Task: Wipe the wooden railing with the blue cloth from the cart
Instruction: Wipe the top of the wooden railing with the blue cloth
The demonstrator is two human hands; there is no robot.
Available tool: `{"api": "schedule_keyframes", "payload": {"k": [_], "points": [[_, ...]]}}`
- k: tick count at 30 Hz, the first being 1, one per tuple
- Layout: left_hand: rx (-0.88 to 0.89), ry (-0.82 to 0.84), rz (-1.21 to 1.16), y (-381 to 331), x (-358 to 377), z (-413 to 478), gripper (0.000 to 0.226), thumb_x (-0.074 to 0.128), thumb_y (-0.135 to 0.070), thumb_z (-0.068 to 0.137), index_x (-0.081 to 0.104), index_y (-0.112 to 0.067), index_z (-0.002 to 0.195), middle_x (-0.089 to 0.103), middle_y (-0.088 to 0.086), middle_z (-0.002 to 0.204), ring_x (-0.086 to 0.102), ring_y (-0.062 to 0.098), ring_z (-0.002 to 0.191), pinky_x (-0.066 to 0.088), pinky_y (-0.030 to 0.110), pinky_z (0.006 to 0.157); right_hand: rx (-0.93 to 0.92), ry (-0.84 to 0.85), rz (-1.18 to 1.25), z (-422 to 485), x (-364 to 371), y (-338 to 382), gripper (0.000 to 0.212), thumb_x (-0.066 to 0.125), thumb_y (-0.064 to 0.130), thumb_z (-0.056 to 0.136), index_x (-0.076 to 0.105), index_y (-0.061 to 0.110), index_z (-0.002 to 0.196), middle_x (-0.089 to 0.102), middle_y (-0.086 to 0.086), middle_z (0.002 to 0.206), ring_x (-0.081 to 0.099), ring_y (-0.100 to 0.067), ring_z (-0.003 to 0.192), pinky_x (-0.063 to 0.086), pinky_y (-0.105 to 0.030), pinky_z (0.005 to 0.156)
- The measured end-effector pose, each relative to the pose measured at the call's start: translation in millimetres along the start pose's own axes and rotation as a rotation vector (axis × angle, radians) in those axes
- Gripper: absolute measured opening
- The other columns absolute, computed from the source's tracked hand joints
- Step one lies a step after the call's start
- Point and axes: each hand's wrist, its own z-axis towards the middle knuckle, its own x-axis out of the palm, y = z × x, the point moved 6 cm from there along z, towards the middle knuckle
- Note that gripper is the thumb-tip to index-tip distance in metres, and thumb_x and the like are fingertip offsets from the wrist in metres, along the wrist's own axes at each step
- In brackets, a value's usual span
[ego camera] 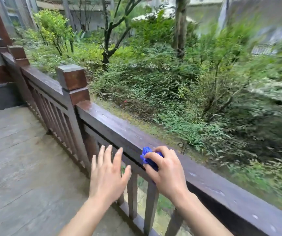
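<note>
Pressing bunched blue cloth [149, 157] onto wooden railing [119, 128] top, right hand [166, 171] grip clenched around it. Left hand [108, 172] hovering released. Risking cloth slipping over far edge into shrubs [179, 92].

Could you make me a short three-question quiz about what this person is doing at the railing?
1. True or false: the right hand presses a bunched blue cloth onto the top rail of the wooden railing.
2. What is the left hand doing?
A. Gripping a baluster
B. Spread open with nothing in it
C. Holding a second cloth
3. Fill in: to the left of the cloth, the rail ends at a square wooden ____.

Key:
1. True.
2. B; whether it touches the railing I cannot tell.
3. Post.
</note>
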Motion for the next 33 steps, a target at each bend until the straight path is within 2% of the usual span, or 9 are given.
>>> {"api": "schedule_keyframes", "payload": {"k": [3, 9, 18, 24, 27, 29, 33], "points": [[0.204, 0.023, -0.054, -29.2, 10.5, 18.9, 0.068, 0.035, -0.054, 0.087, 0.056, -0.015, 0.139, 0.052, 0.021, 0.145, 0.041, 0.041, 0.141, 0.036, 0.061, 0.114, 0.13, -0.106, -0.062, -13.0, -21.0, -21.5, 0.018, 0.064, 0.038, 0.08, 0.063, 0.033, 0.098, 0.055, 0.006, 0.104, 0.049, -0.021, 0.085, 0.047, -0.037, 0.072], [0.535, 0.066, -0.152, -97.8, 31.7, 27.6, 0.065, 0.038, -0.052, 0.089, 0.057, -0.013, 0.138, 0.052, 0.023, 0.145, 0.041, 0.043, 0.141, 0.035, 0.062, 0.114, 0.378, -0.277, -0.233, -68.9, -76.1, -63.2, 0.021, 0.064, 0.038, 0.078, 0.06, 0.036, 0.099, 0.052, 0.01, 0.104, 0.046, -0.017, 0.086, 0.047, -0.034, 0.072], [0.851, 0.164, -0.182, -200.5, 71.8, 20.2, 0.066, 0.036, -0.054, 0.089, 0.058, -0.016, 0.138, 0.054, 0.023, 0.143, 0.041, 0.042, 0.141, 0.031, 0.062, 0.117, 0.685, -0.437, -0.459, -177.5, -168.1, -117.4, 0.02, 0.073, 0.03, 0.077, 0.065, 0.033, 0.095, 0.054, 0.007, 0.1, 0.047, -0.019, 0.084, 0.049, -0.035, 0.07], [0.937, 0.189, -0.077, -216.3, 98.7, 20.8, 0.069, 0.036, -0.061, 0.088, 0.056, -0.02, 0.14, 0.057, 0.02, 0.141, 0.044, 0.039, 0.139, 0.032, 0.059, 0.117, 0.827, -0.39, -0.591, -235.0, -198.7, -156.4, 0.016, 0.071, 0.029, 0.079, 0.063, 0.031, 0.092, 0.053, 0.005, 0.102, 0.051, -0.024, 0.088, 0.049, -0.04, 0.071], [0.938, 0.205, -0.05, -219.4, 104.9, 21.0, 0.07, 0.037, -0.062, 0.087, 0.06, -0.018, 0.136, 0.061, 0.017, 0.134, 0.052, 0.036, 0.132, 0.035, 0.055, 0.115, 0.892, -0.338, -0.624, -247.7, -202.8, -176.5, 0.015, 0.068, 0.031, 0.081, 0.064, 0.03, 0.096, 0.057, 0.002, 0.115, 0.055, -0.029, 0.099, 0.047, -0.041, 0.076], [0.933, 0.204, -0.058, -220.4, 105.4, 21.0, 0.068, 0.039, -0.062, 0.086, 0.062, -0.017, 0.132, 0.065, 0.014, 0.128, 0.057, 0.033, 0.125, 0.039, 0.053, 0.112, 0.886, -0.348, -0.592, -248.5, -203.2, -186.3, 0.02, 0.069, 0.028, 0.082, 0.067, 0.026, 0.101, 0.059, -0.001, 0.123, 0.056, -0.029, 0.106, 0.046, -0.04, 0.085], [0.926, 0.165, -0.081, -220.1, 107.0, 21.8, 0.064, 0.044, -0.06, 0.084, 0.065, -0.017, 0.126, 0.067, 0.01, 0.116, 0.063, 0.031, 0.111, 0.045, 0.052, 0.108, 0.786, -0.436, -0.512, -235.3, -186.6, -175.2, 0.018, 0.069, 0.026, 0.083, 0.07, 0.024, 0.1, 0.064, 0.0, 0.115, 0.058, -0.024, 0.102, 0.042, -0.03, 0.088]]}}
